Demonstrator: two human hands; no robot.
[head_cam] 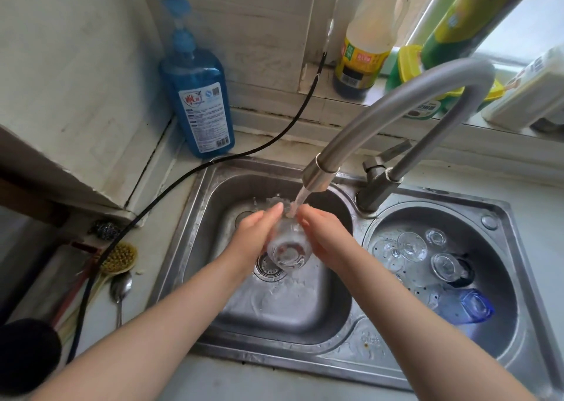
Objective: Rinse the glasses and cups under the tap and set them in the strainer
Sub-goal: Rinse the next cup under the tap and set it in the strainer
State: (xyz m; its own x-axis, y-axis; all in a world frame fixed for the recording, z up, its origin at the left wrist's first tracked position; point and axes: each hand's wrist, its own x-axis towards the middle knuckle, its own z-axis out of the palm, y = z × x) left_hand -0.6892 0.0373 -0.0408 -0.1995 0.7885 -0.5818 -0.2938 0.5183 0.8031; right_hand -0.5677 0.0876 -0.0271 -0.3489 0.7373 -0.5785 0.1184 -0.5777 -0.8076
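Left hand (259,232) cupped round left side of clear glass (287,248), fingers curled against it, fingertips up near rim. Right hand (323,235) gripping opposite side, same wrap. Glass held between both palms, tilted with base toward camera and mouth under running stream from tap (393,116).

Far left of left hand, on counter: black cable (183,174), scouring ball (105,229), bristle brush (119,258), spoon (120,290). Up-left at the wall: blue pump bottle (198,95), roughly three-quarters full of blue liquid.

Directly below hands: left sink basin (213,205), water pooling and splashing over drain strainer plug (268,268).

Right of right hand: round strainer basin (500,278) holding several clear glasses (412,246) upside down, bases up, plus blue glass (476,307) lying on its side nearest camera. Exact count of clear ones unclear, overlapping.

Up-right on sill behind tap: brown sauce bottle (363,49) with little dark liquid at bottom, green-yellow detergent bottle (409,65), white container (531,92).
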